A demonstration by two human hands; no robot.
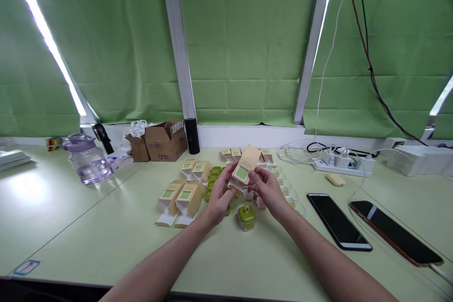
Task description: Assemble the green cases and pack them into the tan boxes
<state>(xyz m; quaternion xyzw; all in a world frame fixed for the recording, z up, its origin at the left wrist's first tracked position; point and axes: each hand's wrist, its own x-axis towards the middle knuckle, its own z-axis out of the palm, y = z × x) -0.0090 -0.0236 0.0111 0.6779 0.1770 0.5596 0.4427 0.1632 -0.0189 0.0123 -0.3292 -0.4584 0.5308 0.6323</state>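
Note:
Between my two hands, above the table, is a small tan cardboard box with a green square on its face. My left hand grips its left side, and my right hand holds its lower right corner. Just below them stands a small clear container with a green lid. More tan boxes with open white flaps lie to the left. Green lids line up beside my left hand, partly hidden by it. Clear containers sit in a row beyond my right hand.
Two phones lie at the right, one with a cable. Behind them are a power strip with chargers and a cream-coloured object. A water jug, an open carton and a black cylinder stand at the back left.

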